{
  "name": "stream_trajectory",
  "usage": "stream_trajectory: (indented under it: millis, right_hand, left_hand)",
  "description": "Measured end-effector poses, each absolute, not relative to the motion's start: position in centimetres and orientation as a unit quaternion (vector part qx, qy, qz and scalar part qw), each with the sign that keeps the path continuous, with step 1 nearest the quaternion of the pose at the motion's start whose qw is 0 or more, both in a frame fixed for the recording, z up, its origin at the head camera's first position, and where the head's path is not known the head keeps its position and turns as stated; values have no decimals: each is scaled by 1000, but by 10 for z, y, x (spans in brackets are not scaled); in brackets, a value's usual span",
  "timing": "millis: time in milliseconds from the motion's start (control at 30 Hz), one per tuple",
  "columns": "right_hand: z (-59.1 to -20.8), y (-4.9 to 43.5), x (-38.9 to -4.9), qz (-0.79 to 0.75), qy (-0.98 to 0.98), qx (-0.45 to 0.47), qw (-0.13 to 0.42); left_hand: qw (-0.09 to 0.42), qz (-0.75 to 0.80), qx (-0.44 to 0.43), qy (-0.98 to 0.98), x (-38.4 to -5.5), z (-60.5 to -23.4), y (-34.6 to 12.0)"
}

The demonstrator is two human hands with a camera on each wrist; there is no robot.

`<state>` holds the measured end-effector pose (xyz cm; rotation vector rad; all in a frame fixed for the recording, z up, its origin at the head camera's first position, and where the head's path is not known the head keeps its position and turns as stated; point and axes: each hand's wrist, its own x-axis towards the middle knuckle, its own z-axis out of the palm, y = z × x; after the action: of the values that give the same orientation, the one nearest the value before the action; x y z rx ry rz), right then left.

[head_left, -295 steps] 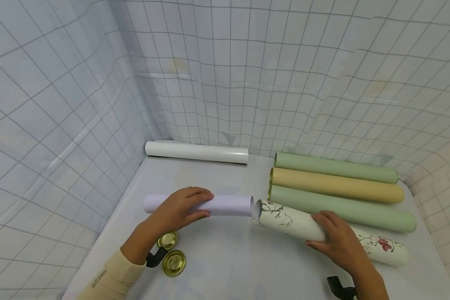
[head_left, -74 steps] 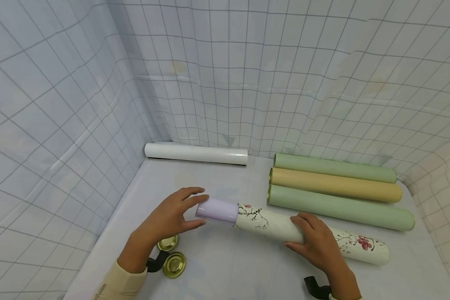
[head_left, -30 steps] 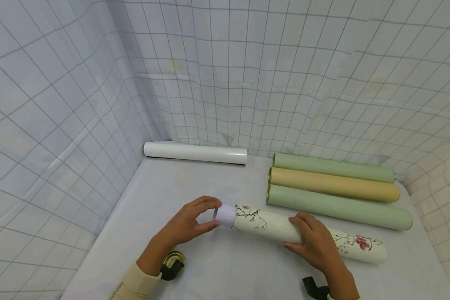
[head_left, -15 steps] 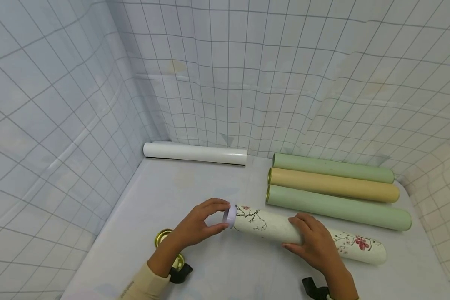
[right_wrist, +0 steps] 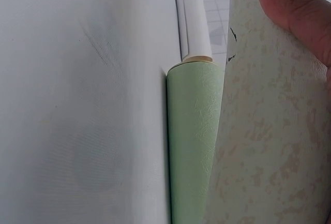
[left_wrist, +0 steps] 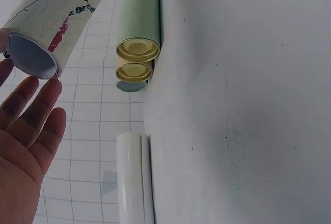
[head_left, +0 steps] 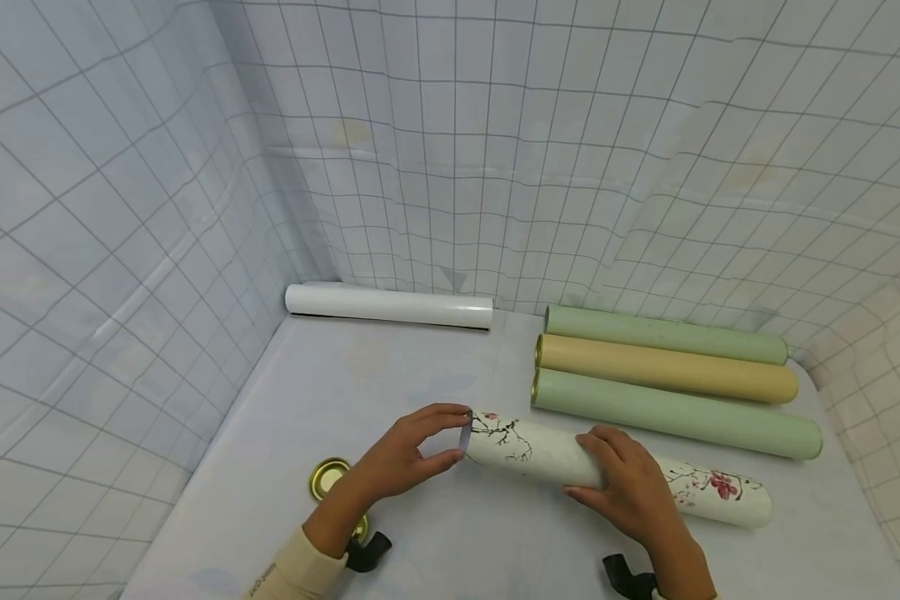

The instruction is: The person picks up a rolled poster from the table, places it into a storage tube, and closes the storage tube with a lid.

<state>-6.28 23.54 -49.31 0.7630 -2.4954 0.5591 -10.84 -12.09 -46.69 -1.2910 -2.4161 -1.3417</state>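
Observation:
A cream tube printed with blossom branches (head_left: 528, 450) lies slanted in front of me. My right hand (head_left: 630, 479) grips it round the middle, thumb on the near side. Only a thin lilac rim of a paper roll (head_left: 465, 437) shows at the tube's left end; the rest is hidden inside. My left hand (head_left: 408, 457) has its fingertips and thumb at opposite edges of that rim. In the left wrist view, its fingers (left_wrist: 36, 115) are extended and spread beside the tube's mouth, the lilac roll lining it. The right wrist view shows the right thumb (right_wrist: 297, 14) pressed along the tube.
Behind the tube lie two green tubes (head_left: 675, 414) (head_left: 667, 335) with a yellow tube (head_left: 667, 369) between them. A glossy white roll (head_left: 390, 306) lies at the back left. Gold lids (head_left: 327, 479) sit partly under the left forearm. Grid-patterned sheeting (head_left: 450, 167) surrounds the table.
The left hand moved right, and the lilac paper roll went from lying apart on the left to almost wholly inside the blossom tube. The right hand and tube shifted slightly left early on.

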Motion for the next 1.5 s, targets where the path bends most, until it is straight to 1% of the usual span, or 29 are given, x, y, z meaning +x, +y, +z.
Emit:
stream_trajectory:
  millis: [300,533,733,933,1133,1500]
  right_hand:
    - [-493,236,-63,204,-907,281,239]
    - [-491,236,-63,201,-908,280,240]
    - [-485,237,-64,213,-896,284,265]
    - [-479,237,-63,243,-891,272,270]
    - [-473,240,-62,266,-886,260,275]
    - [-464,245,-60,289,-883,255,269]
  left_hand:
    - [40,-435,-396,-808,-107,-466,-126]
    - [55,-419,-381,-823,-107,-467,-139]
    - [58,-417,-373,-827,-105,-470,-151]
    - [68,-410,-370,-831,-102,-473,-161]
    - [44,-402,-340,-849,-98,-476,-170]
    - [38,-393,-334,-856,-94,-472,-178]
